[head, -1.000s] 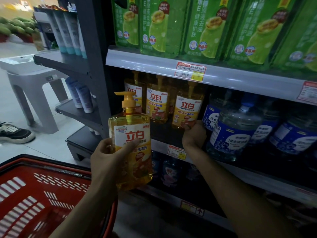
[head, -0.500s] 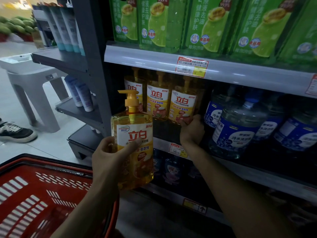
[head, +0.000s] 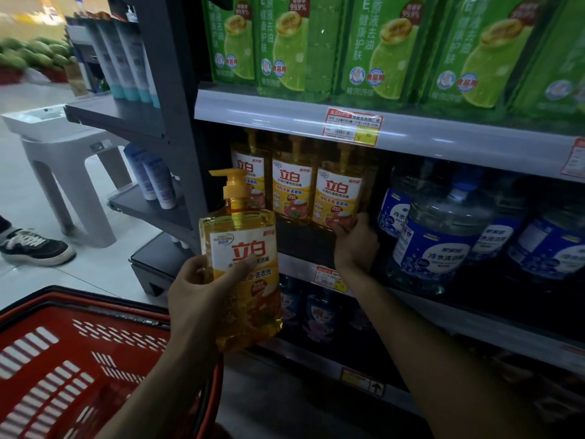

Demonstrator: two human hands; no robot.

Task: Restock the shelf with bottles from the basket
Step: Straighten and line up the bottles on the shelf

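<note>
Left hand (head: 202, 289) wrapped round a yellow pump bottle (head: 245, 280), held upright in the air off the left end of the shelf (head: 297, 263), over the right rim of the red basket (head: 63, 359). Right hand (head: 356, 245) at the shelf's front edge, fingers curled round the base of the shelved bottle (head: 338, 198), rightmost of three in a row. Blue-labelled jugs (head: 440, 248) stand just right of it. Green bottles (head: 380, 49) line the shelf above.

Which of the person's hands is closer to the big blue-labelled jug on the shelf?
Right. The right hand grips a shelved yellow bottle just left of the jug; the left hand holds a pump bottle farther left.
</note>
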